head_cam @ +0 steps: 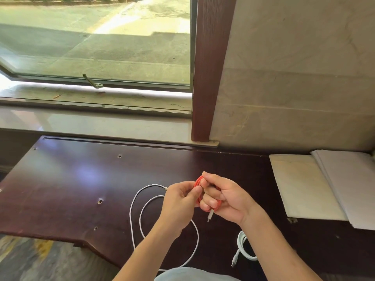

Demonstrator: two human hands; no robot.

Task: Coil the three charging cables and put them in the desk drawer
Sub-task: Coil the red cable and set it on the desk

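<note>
An orange-red cable [198,184] is wound into a small coil above the dark wooden desk [81,179]. My right hand [225,197] grips the coil, and a metal plug hangs below its fingers. My left hand [180,201] pinches the coil's left side. A long white cable [135,201] lies in loose loops on the desk under my left forearm. A second white cable [242,247], bundled in a small coil, lies near the desk's front edge under my right forearm. No drawer is in view.
White papers and a folder [324,187] lie on the desk's right end by the wall. A window sill [97,122] and a brown frame post [209,78] stand behind the desk. The desk's left front edge is cut at an angle.
</note>
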